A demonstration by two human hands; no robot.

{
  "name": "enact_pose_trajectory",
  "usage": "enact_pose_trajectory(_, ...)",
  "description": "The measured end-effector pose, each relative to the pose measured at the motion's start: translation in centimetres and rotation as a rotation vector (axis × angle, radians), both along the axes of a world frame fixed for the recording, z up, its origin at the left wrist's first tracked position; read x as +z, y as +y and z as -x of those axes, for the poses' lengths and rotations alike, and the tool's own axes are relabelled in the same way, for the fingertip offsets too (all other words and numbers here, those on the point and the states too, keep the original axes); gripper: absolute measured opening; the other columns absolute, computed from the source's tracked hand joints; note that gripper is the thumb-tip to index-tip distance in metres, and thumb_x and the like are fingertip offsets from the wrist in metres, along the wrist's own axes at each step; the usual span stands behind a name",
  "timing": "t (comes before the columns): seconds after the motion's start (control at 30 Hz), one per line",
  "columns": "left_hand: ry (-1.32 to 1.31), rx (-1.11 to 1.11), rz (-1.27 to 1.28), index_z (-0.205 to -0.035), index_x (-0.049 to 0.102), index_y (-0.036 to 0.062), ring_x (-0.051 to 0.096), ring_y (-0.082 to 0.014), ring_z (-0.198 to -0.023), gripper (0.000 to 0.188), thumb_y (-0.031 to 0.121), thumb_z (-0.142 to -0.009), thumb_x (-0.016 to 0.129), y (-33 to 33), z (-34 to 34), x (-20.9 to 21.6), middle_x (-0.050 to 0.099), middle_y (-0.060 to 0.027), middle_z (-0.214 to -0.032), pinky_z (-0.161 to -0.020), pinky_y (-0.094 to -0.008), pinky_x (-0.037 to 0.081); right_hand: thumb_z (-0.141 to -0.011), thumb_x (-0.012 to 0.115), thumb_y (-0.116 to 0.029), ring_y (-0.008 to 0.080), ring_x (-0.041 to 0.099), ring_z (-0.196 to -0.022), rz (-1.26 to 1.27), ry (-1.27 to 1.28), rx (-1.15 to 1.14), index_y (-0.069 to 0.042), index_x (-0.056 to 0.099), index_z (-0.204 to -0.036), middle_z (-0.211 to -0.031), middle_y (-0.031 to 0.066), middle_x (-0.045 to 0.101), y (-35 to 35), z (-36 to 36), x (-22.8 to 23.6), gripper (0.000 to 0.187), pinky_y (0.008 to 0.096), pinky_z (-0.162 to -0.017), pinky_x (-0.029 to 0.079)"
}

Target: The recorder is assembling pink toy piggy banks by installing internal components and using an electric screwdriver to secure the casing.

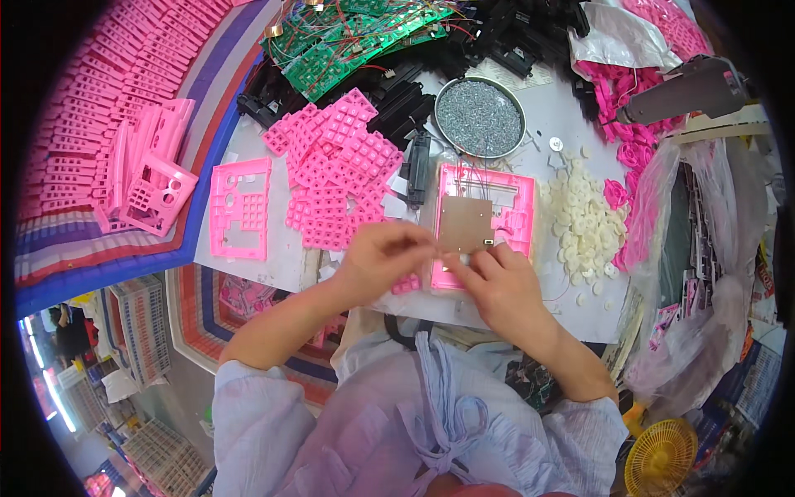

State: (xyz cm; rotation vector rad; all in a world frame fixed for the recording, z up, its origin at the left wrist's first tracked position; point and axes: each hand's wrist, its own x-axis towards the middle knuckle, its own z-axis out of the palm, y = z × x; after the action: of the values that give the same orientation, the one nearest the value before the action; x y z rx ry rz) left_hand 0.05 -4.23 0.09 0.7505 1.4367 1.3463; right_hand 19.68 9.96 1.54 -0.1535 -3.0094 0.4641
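Note:
A pink plastic casing (517, 224) lies open side up on the table in front of me, with a brown circuit board (465, 222) inside it. Thin wires run up from the board toward its far side. My left hand (385, 263) is closed in a pinch at the board's near left corner; whatever sits between the fingertips is too small to make out. Over the near edge of the casing, my right hand (505, 286) has its fingers curled at the board's near edge. Its thumb meets the left fingertips, and what they hold is hidden.
Pink button pads (344, 178) are heaped left of the casing, beside a pink front panel (240, 209). A round tray of small screws (480, 116) stands beyond; white discs (584, 215) lie right. Green circuit boards (348, 50) pile at the back, and a power screwdriver (687, 91) hangs at upper right.

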Motion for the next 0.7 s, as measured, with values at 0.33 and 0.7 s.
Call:
enact_pose_trajectory(0.33,-0.207,0.117,-0.028,-0.102,0.070,-0.0007,0.063,-0.0057,-0.073,0.009,0.000,-0.094,0.067,1.7,-0.5,-0.6,0.071,-0.0032,-0.089,-0.062,-0.0229,0.051,-0.076,0.065,-0.009,0.0249,0.053,-0.088,0.084,-0.028,0.104,-0.012,0.069,-0.119,-0.094,0.0051,0.057,1.4,-0.3,0.5,0.044,0.0351,-0.074,0.049)
enact_pose_trajectory(0.7,0.649,-0.271,-0.172,-0.098,0.070,0.0038,0.066,-0.0198,-0.068,0.015,0.009,-0.085,0.073,3.5,-2.7,1.4,0.067,-0.0087,-0.082,-0.060,-0.0324,0.050,-0.080,0.073,-0.003,0.0306,0.063,-0.086,0.374,0.333,-0.119,-0.005,0.068,-0.106,-0.097,0.0102,0.065,2.1,-1.0,1.9,0.026,0.0380,-0.073,0.052)
